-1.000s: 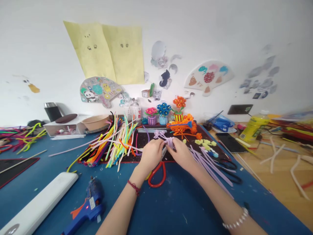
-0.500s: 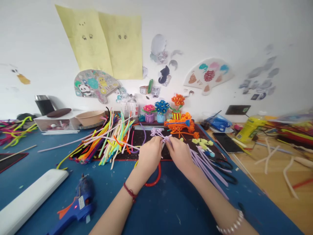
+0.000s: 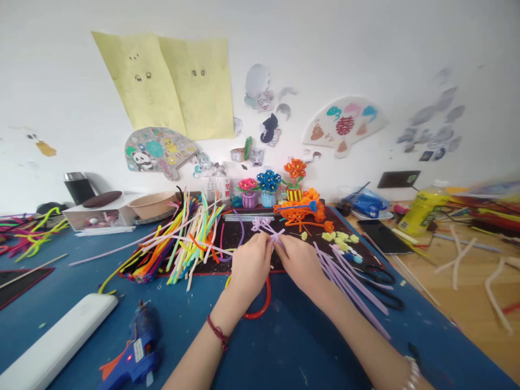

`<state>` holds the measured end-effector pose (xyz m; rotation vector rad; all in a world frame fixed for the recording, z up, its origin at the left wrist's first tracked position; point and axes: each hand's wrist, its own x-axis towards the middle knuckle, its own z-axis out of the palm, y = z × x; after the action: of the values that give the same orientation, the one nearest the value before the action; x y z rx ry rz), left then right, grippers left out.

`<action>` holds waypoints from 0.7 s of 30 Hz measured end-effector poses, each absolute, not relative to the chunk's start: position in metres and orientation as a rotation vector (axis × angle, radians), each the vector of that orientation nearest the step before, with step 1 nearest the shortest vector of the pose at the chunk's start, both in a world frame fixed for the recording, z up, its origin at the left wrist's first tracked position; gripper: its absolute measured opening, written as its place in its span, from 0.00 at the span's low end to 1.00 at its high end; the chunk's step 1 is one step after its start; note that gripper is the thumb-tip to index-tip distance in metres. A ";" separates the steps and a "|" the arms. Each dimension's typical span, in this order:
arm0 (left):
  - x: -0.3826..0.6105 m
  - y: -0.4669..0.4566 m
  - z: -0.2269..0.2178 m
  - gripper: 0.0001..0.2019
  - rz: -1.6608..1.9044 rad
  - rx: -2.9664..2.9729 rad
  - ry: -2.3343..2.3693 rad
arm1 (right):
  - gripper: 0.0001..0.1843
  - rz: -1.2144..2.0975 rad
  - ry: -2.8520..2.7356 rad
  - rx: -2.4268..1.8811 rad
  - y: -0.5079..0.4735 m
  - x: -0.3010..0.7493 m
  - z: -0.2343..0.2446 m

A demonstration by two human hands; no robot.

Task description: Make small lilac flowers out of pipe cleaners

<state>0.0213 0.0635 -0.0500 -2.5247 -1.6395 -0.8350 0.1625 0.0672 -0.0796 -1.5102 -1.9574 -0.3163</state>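
Observation:
My left hand and my right hand meet over a black mat, both pinched on a lilac pipe-cleaner flower whose looped petals stick out beyond my fingertips. A bundle of lilac pipe cleaners fans out just right of my right hand. Under my wrists lies a red loop on the blue table. A heap of mixed coloured pipe cleaners lies left of my left hand.
A blue glue gun and a white bar lie at the front left. Small flower pots, orange flowers, yellow pompoms, scissors, a phone and a yellow bottle stand behind and to the right.
Both hands have stayed on the lilac flower, working it with small finger moves. The view has shifted slightly; nothing else on the table moved.

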 end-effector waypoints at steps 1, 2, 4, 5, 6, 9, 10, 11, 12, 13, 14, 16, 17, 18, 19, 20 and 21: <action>0.021 0.063 -0.049 0.09 -0.821 -2.519 -1.645 | 0.16 -0.330 -1.947 -1.510 0.067 0.163 -0.081; 0.021 0.062 -0.049 0.09 -0.812 -2.513 -1.648 | 0.17 -0.349 -1.933 -1.511 0.068 0.164 -0.082; 0.022 0.062 -0.048 0.09 -0.818 -2.505 -1.643 | 0.19 -0.396 -1.899 -1.494 0.067 0.165 -0.082; 0.022 0.061 -0.048 0.09 -0.831 -2.503 -1.639 | 0.19 -0.419 -1.887 -1.471 0.067 0.165 -0.082; 0.022 0.061 -0.047 0.09 -0.848 -2.500 -1.639 | 0.20 -0.438 -1.879 -1.442 0.067 0.166 -0.082; 0.022 0.061 -0.046 0.09 -0.904 -2.484 -1.649 | 0.22 -0.465 -1.882 -1.375 0.065 0.166 -0.079; 0.022 0.061 -0.046 0.09 -0.918 -2.482 -1.649 | 0.22 -0.466 -1.888 -1.368 0.065 0.166 -0.078; 0.022 0.061 -0.046 0.09 -0.930 -2.484 -1.649 | 0.22 -0.463 -1.896 -1.365 0.065 0.166 -0.078; 0.022 0.061 -0.045 0.09 -0.937 -2.488 -1.647 | 0.22 -0.455 -1.904 -1.362 0.065 0.167 -0.077; 0.022 0.061 -0.045 0.09 -0.941 -2.492 -1.648 | 0.21 -0.445 -1.910 -1.358 0.065 0.167 -0.077; 0.022 0.061 -0.044 0.09 -0.941 -2.495 -1.653 | 0.20 -0.433 -1.910 -1.354 0.065 0.168 -0.077; 0.022 0.061 -0.043 0.09 -0.937 -2.491 -1.667 | 0.19 -0.413 -1.890 -1.349 0.066 0.169 -0.077; 0.022 0.061 -0.043 0.09 -0.933 -2.487 -1.672 | 0.18 -0.406 -1.874 -1.348 0.066 0.170 -0.077; 0.021 0.061 -0.042 0.09 -0.927 -2.488 -1.672 | 0.17 -0.401 -1.860 -1.346 0.066 0.170 -0.077; 0.021 0.061 -0.042 0.10 -0.920 -2.494 -1.667 | 0.17 -0.398 -1.852 -1.342 0.066 0.171 -0.077; 0.021 0.061 -0.042 0.10 -0.910 -2.505 -1.658 | 0.17 -0.395 -1.852 -1.336 0.066 0.171 -0.077; 0.021 0.062 -0.042 0.11 -0.897 -2.522 -1.650 | 0.17 -0.391 -1.860 -1.328 0.066 0.171 -0.077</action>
<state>0.0206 0.0616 -0.0417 -2.5216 -1.6500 -0.8969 0.1706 0.0662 -0.0773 -1.3284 -1.8601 -0.3911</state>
